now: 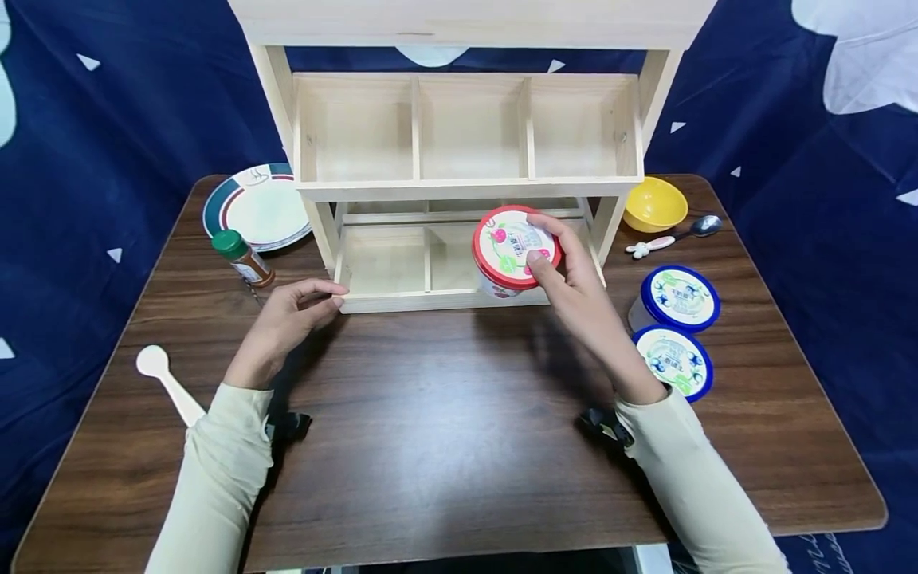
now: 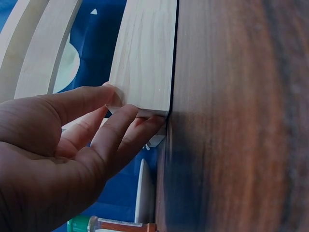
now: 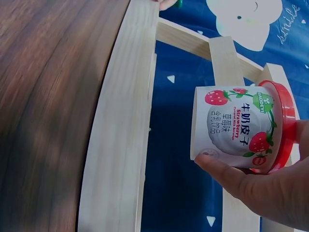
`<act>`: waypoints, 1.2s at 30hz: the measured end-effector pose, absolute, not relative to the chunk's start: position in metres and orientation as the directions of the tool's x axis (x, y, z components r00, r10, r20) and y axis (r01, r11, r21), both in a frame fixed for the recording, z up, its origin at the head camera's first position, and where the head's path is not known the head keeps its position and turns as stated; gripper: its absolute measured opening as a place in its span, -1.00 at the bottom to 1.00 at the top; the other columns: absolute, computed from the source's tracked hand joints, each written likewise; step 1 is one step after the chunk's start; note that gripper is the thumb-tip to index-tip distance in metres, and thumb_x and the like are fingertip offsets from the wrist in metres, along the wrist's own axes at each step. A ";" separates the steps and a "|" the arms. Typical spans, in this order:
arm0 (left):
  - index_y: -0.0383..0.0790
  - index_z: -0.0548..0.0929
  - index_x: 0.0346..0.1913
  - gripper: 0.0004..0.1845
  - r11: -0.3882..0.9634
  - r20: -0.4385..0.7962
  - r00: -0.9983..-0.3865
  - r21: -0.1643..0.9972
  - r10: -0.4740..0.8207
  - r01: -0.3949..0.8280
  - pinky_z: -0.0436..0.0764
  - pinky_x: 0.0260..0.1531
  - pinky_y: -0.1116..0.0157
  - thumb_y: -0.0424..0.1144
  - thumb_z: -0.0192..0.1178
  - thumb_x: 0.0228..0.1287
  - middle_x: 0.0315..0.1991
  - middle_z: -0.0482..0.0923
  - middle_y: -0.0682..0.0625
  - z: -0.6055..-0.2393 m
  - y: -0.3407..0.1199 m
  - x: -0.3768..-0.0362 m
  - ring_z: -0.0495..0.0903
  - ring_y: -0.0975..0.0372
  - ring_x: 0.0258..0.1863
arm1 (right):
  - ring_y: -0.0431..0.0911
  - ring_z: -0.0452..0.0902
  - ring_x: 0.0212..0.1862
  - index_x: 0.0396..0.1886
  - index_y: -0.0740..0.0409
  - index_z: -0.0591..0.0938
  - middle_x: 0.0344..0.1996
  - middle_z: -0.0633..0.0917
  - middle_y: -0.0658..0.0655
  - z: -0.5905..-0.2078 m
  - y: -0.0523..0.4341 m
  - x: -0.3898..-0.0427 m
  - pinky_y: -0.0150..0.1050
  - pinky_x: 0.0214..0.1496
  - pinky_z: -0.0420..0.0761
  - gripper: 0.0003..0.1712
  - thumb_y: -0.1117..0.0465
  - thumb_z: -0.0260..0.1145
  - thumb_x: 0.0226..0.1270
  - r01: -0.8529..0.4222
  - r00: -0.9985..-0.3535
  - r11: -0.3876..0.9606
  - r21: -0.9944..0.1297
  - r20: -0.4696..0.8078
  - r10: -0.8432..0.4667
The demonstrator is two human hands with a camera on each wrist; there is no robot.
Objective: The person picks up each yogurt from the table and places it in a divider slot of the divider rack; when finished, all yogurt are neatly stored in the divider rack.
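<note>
The right hand [image 1: 574, 279] grips a strawberry yogurt cup [image 1: 515, 251] by its red-rimmed lid, thumb on top and fingers curled round the far edge. The cup hangs over the right end of the wooden rack [image 1: 466, 187], just above the lower tray at about 1 o'clock from the table's [image 1: 445, 446] middle. The left hand [image 1: 290, 319] lies with relaxed fingers, its fingertips [image 2: 116, 99] touching the tray's front left corner at 10 o'clock, holding nothing. To seat the cup well, I judge it should stay upright, clear the tray's front rail, and come down squarely inside the rightmost compartment while the left hand steadies the rack. Two blue-lidded cups [image 1: 677, 327] wait at 3 o'clock, a yellow bowl [image 1: 654, 204] beyond them
</note>
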State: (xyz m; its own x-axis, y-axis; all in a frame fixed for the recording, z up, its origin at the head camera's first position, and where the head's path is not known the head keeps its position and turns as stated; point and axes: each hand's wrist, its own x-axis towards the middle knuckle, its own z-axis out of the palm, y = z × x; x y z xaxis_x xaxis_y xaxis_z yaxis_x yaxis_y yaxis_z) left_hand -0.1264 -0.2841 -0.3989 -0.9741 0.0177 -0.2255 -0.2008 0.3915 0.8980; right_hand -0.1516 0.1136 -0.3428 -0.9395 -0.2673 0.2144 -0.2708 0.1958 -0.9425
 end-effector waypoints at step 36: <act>-0.40 0.64 0.36 -0.64 0.411 -0.244 -0.970 0.885 0.006 -0.220 0.51 -0.06 0.49 -0.26 0.19 0.70 0.34 0.49 -0.20 -0.402 -0.284 -0.129 0.47 0.32 -0.01 | -0.03 0.41 0.40 0.57 0.21 0.40 0.48 0.42 0.20 -0.354 0.039 -0.172 -0.11 0.46 0.48 -0.43 0.31 0.22 0.67 -0.277 -0.903 0.093 -0.956 0.227 -0.364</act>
